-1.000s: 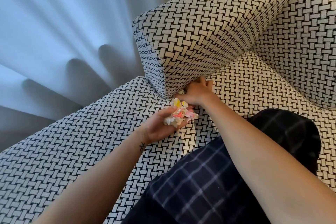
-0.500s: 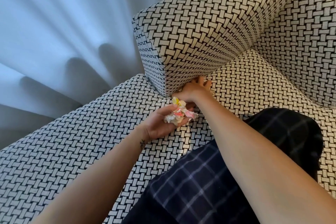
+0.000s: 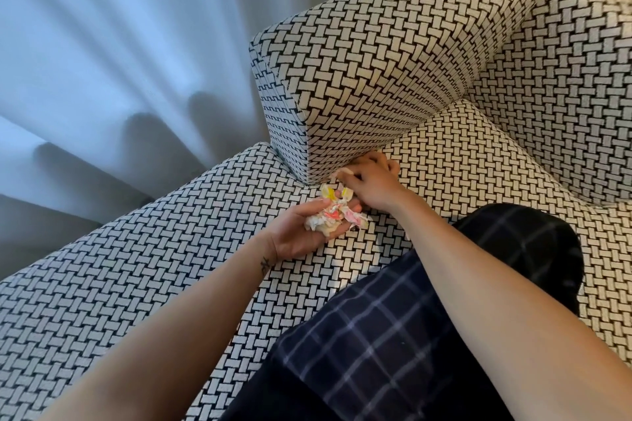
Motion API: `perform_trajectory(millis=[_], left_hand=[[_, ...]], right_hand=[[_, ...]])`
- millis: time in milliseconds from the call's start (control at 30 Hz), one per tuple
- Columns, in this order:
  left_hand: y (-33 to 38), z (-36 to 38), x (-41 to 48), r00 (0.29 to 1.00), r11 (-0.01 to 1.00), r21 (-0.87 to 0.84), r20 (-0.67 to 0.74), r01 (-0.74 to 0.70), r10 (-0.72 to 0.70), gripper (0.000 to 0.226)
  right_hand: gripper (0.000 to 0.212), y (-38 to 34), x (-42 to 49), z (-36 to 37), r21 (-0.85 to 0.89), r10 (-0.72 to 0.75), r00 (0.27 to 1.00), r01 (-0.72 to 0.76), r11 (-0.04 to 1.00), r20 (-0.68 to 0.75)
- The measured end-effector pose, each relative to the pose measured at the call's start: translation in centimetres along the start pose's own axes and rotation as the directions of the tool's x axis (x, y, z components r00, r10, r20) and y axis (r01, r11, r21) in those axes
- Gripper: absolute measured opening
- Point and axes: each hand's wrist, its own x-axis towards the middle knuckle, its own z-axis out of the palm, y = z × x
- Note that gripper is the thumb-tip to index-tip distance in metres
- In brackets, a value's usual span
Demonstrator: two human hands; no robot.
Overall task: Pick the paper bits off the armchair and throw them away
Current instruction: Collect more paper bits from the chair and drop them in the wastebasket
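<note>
Paper bits [image 3: 333,215], crumpled pink, yellow and white, lie cupped in my left hand [image 3: 297,232], palm up over the armchair seat [image 3: 478,160]. My right hand [image 3: 371,186], just beyond it, curls its fingers at the crease under the armrest [image 3: 359,78], which blocks any deeper reach. I cannot tell whether it pinches a scrap.

**One head-worn view, looking steeply down at the seat**

A single wide-angle camera sits on the person's head; it faces forward and sharply down, close above the armchair [image 3: 136,283]; the armrest [image 3: 369,78] rises just above mid-frame; the paper bits [image 3: 333,218] lie near the centre, with the left hand [image 3: 297,232] and right hand [image 3: 374,186] beside them; both forearms enter from the bottom edge; a checked trouser leg [image 3: 376,352] fills the lower right; curtain [image 3: 102,61] fills the upper left.
</note>
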Motion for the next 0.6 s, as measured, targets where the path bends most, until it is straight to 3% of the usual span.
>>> perform_trajectory(millis=[167,267,333,400,467,600], left_hand=[[0.0,0.3,-0.2,1.0,1.0,0.017,-0.005,0.001,-0.001,0.055],[0.0,0.5,-0.3,1.0,0.999,0.052,-0.024,-0.017,0.019,0.056],[-0.2,0.6,-0.4,1.0,0.996,0.085,-0.016,-0.014,0.015,0.055],[-0.4,0.8,-0.4,0.999,0.993,0.117,-0.043,-0.021,0.026,0.047],[-0.7,1.6,-0.5,0.992,0.993,0.105,-0.104,-0.053,0.064,0.043],[-0.8,2.1,-0.4,0.974,0.99,-0.066,-0.199,-0.124,0.109,0.04]], right_hand=[[0.035,0.3,-1.3,-0.7,0.157,-0.022,1.0,0.02,0.987,0.011],[0.025,-0.3,-2.8,-1.2,0.46,-0.03,0.994,0.074,0.885,-0.103],[0.021,-0.9,-4.1,-1.6,0.541,-0.042,0.98,0.144,0.829,-0.196],[0.022,-1.4,-5.0,-1.7,0.483,-0.084,0.962,0.204,0.852,-0.259],[0.023,-1.8,-5.8,-1.4,0.408,-0.083,0.968,0.176,0.896,-0.235],[0.026,-2.2,-6.6,-0.3,0.196,-0.116,0.974,0.155,0.968,-0.196]])
